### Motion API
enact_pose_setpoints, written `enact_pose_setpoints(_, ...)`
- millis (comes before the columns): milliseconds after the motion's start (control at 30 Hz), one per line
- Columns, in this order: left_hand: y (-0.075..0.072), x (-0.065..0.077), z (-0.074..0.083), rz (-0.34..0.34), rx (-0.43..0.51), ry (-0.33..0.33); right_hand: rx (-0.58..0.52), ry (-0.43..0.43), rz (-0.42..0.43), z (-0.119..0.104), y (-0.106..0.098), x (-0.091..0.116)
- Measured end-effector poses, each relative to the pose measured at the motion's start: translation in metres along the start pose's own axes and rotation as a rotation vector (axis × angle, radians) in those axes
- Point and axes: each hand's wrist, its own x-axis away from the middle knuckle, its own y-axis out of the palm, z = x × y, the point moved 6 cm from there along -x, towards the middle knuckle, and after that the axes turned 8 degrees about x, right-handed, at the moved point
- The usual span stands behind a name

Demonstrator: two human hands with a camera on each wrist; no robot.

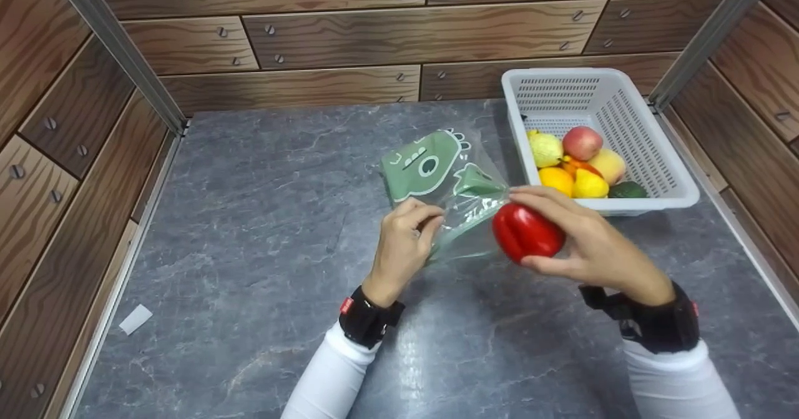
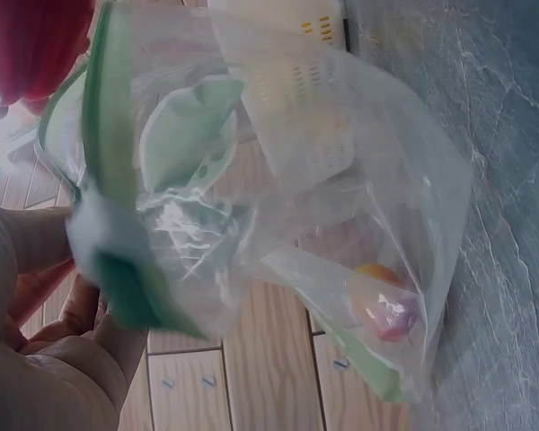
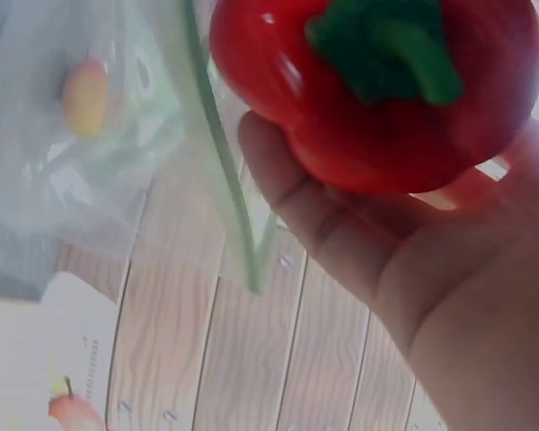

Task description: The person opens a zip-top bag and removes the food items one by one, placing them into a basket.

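A clear plastic zip bag (image 1: pixel 465 216) with a green cartoon print stands over the table's middle. My left hand (image 1: pixel 406 238) pinches its rim near the green zip strip (image 2: pixel 108 99). My right hand (image 1: pixel 580 238) grips a red bell pepper (image 1: pixel 527 231) beside the bag's mouth, fingers over the top and thumb below. In the right wrist view, the pepper's green stem (image 3: pixel 404 49) faces the camera. Low inside the bag lies a small yellow and reddish fruit (image 2: pixel 386 303), seen through the plastic in both wrist views; the print hides it in the head view.
A white plastic basket (image 1: pixel 671 157) stands at the back right. It holds a reddish apple-like fruit (image 1: pixel 583 143), a peach (image 1: pixel 608 166), a lemon (image 1: pixel 590 185), an orange (image 1: pixel 555 180) and other produce. A white paper scrap (image 1: pixel 135 319) lies at left. Wood-patterned walls (image 1: pixel 331 85) bound the table.
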Motion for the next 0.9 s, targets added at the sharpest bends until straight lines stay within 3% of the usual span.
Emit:
enact_pose_setpoints(500, 0.002, 0.000, -0.003, -0.020, 0.010, -0.035, 0.045, 0.235, 0.141, 0.048, -0.030, 0.005)
enact_pose_setpoints(900, 0.001, 0.001, -0.002, -0.014, 0.015, -0.032, 0.000, 0.564, 0.259, 0.110, -0.045, 0.020)
